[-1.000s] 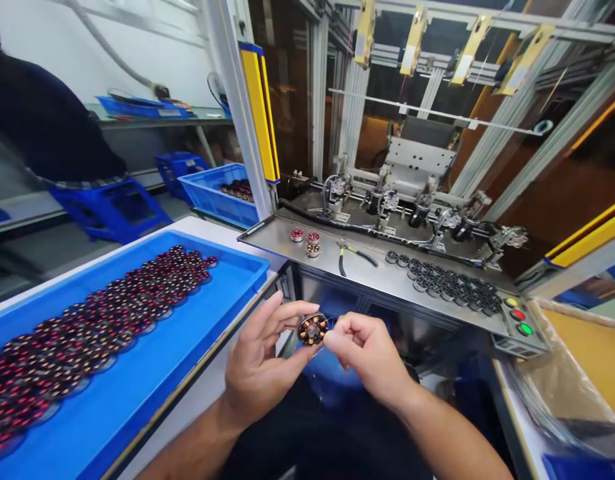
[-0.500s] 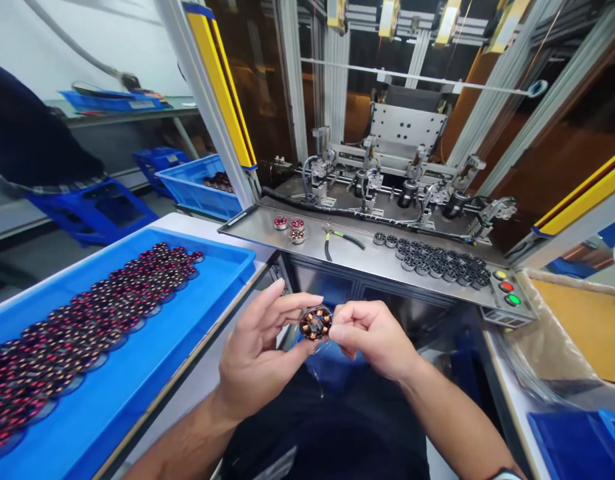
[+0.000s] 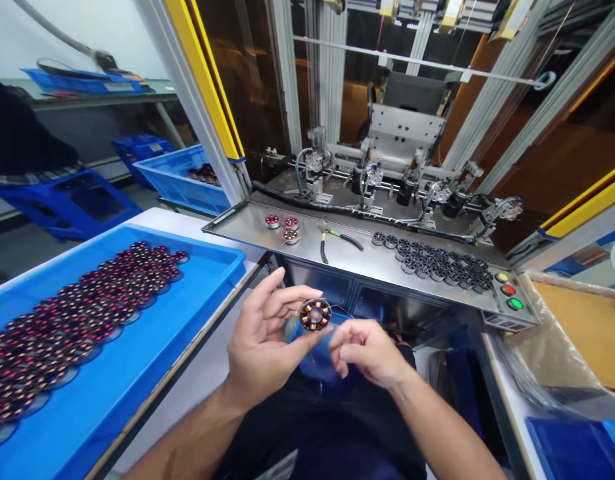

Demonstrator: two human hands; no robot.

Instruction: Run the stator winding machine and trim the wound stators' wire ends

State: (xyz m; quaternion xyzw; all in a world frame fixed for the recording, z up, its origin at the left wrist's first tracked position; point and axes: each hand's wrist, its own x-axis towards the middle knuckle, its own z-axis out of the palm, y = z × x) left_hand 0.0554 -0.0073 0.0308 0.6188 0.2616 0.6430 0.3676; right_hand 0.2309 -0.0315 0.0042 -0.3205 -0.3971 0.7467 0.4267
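Observation:
Between the thumb and fingers of my left hand [image 3: 267, 333] is a round motor stator [image 3: 315, 315] with copper windings, its face tilted toward me. A thin wire end [image 3: 341, 311] sticks out from its right side. My right hand [image 3: 365, 350] is just right of and below the stator, apart from it. Its fingers are curled with the thumb against them; whether anything thin is inside is hidden. Beyond the hands, on the metal ledge [image 3: 242, 230], lie pliers [image 3: 341, 237] with green-and-black handles, and three wound stators [image 3: 290, 235] stand left of them.
A blue tray [image 3: 207, 267] at left carries rows of wound stators [image 3: 87, 307]. Several black unwound cores [image 3: 437, 260] cover the ledge's right part, beside a button box [image 3: 510, 300]. Behind stands a winding machine [image 3: 407, 167]. A cardboard box [image 3: 577, 327] is at right; a seated person [image 3: 22, 133] is far left.
My right hand has drawn away from the stator's edge, moving slightly down. My left hand still holds the stator. The view has shifted a little.

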